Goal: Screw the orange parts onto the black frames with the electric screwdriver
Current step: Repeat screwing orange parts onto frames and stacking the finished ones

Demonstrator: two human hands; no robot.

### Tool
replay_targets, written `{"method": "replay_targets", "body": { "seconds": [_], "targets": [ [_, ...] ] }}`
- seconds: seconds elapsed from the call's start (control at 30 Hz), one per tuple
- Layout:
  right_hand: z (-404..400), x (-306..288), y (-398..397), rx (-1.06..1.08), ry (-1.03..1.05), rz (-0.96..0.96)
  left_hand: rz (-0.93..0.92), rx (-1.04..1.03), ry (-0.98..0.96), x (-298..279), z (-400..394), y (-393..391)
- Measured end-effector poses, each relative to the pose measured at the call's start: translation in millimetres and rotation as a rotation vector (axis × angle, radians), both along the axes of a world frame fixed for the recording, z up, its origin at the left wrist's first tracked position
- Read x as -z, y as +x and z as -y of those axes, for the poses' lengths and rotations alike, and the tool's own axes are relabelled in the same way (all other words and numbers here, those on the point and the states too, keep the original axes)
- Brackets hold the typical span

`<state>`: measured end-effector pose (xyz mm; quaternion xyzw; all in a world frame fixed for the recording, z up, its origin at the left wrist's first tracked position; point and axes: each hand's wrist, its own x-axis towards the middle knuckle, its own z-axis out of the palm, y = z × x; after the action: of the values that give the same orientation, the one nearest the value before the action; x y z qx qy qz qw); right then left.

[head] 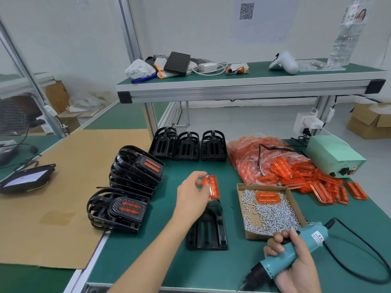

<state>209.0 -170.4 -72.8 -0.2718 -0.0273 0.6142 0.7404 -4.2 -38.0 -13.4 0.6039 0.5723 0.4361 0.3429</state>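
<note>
That orange part [211, 187] they're pinching by its edge in the left hand [193, 195] is looking light, stiff and slick, hovering right over the black frame [208, 231], while the right hand [294, 263] is gripping the electric screwdriver [296, 253] off to the side.

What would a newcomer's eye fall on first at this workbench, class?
Probably the heap of orange parts at the right, spilling from a bag. Next, the left hand pinching one orange part above a black frame, and the right hand gripping the blue electric screwdriver.
</note>
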Motion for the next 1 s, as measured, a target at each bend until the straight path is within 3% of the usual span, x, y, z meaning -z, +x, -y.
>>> {"method": "replay_targets", "body": {
  "seconds": [0.17, 0.37, 0.67, 0.83, 1.0],
  "targets": [
    [-1.2, 0.8, -1.9, 0.021, -0.002, 0.016, -0.168, -0.02, -0.039, 16.3, 36.1, -44.0],
    [0.9, -0.2, -5.1, 0.042, -0.006, 0.027, -0.428, 0.054, -0.058, 34.2, 47.5, -35.7],
    [4.1, -2.6, -2.5, 0.009, -0.015, 0.022, -0.573, 0.066, 0.228, 57.7, 55.1, -26.4],
    [2.7, -1.0, -1.8, 0.0, -0.005, 0.032, -0.561, 0.011, 0.286, 63.8, 54.7, -30.5],
    [2.1, -1.2, -2.2, 0.011, -0.006, 0.02, -0.502, 0.179, 0.306, 62.6, 55.5, -42.2]
  ]
}}
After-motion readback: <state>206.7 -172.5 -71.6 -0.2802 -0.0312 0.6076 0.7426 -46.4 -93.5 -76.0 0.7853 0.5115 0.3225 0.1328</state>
